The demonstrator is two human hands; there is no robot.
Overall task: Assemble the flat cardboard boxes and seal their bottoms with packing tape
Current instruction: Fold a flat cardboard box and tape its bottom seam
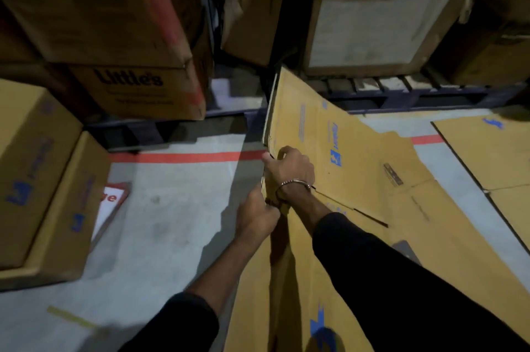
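A large flat cardboard box [358,168] with blue print stands tilted on its edge in front of me, its left edge raised. My right hand [289,171], with a metal bangle on the wrist, grips that left edge near the top. Just below it, my left hand [258,214] grips the same edge with curled fingers. A second flat cardboard sheet [493,156] lies on the floor at the right. No packing tape is in sight.
Two assembled boxes [43,179] stand at the left, with a red-and-white card [110,205] beside them. Stacked cartons, one marked "Little's" [134,90], sit on dark pallets [401,93] behind. A red floor line [186,157] crosses the grey floor.
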